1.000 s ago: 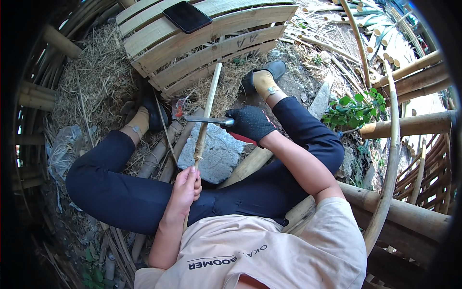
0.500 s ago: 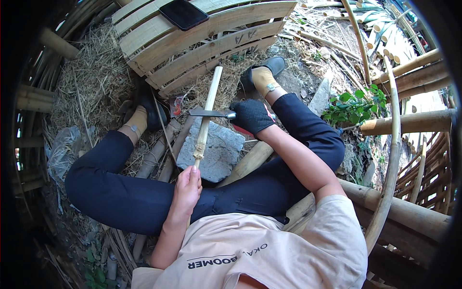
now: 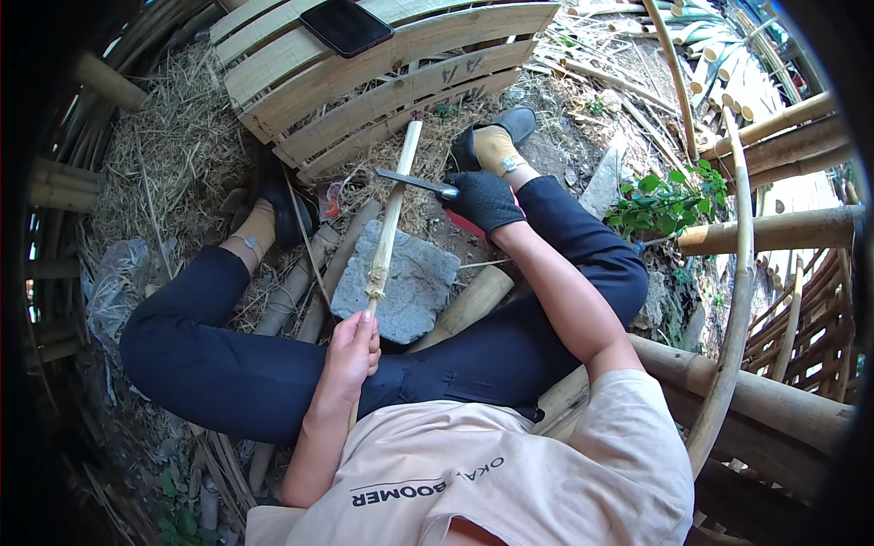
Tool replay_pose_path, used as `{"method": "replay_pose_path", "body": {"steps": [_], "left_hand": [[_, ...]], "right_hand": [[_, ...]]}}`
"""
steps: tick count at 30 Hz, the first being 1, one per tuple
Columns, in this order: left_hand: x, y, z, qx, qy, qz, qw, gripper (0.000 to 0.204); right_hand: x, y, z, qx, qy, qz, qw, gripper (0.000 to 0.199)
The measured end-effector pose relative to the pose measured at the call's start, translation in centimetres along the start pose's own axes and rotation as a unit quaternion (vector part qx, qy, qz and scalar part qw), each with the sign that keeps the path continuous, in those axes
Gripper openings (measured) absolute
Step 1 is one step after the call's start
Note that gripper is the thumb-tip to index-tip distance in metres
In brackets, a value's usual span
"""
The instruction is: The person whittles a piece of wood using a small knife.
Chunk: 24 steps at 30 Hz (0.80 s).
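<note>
A pale bamboo strip (image 3: 389, 232) with a rough, frayed node slants up and away from my lap. My bare left hand (image 3: 353, 348) is wrapped round its near end, thumb along the top. My right hand (image 3: 487, 200), in a black knit glove with some red on the palm side, grips the handle of a knife (image 3: 414, 182). The blade lies across the strip's upper part, above the node. Most of the handle is hidden in the glove. Below the strip, a grey stone block (image 3: 414, 278) rests on the ground between my legs.
A slatted wooden crate (image 3: 382, 100) stands ahead with a black phone (image 3: 348, 25) on top. Bamboo poles (image 3: 774, 230) and a leafy plant (image 3: 669, 198) are on the right. Dry straw (image 3: 173, 136) and a clear plastic bag (image 3: 123, 282) lie at left.
My right hand and the knife have moved up and away along the strip, and the blade's tilt has changed. My left hand keeps its hold in nearly the same place.
</note>
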<state>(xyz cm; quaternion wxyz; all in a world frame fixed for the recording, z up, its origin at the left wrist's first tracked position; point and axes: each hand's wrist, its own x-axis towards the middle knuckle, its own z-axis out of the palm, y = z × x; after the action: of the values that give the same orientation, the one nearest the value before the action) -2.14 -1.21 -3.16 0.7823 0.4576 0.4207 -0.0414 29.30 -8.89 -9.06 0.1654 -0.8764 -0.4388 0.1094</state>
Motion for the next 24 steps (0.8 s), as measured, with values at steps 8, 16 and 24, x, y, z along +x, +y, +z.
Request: {"method": "replay_pose_path", "body": {"steps": [8, 16, 24], "left_hand": [[-0.1, -0.1, 0.0, -0.008, -0.02, 0.001, 1.0, 0.028], [-0.5, -0.4, 0.4, 0.074, -0.002, 0.037, 0.997, 0.028], [0.0, -0.7, 0.0, 0.097, 0.009, 0.041, 0.994, 0.025]], "right_hand": [[-2.0, -2.7, -2.1, 0.035, -0.016, -0.032, 0.999, 0.023], [-2.0, -2.8, -1.1, -0.013, -0.094, -0.068, 0.993, 0.019], [-0.6, -1.8, 0.4, -0.041, -0.051, -0.043, 0.997, 0.015]]}}
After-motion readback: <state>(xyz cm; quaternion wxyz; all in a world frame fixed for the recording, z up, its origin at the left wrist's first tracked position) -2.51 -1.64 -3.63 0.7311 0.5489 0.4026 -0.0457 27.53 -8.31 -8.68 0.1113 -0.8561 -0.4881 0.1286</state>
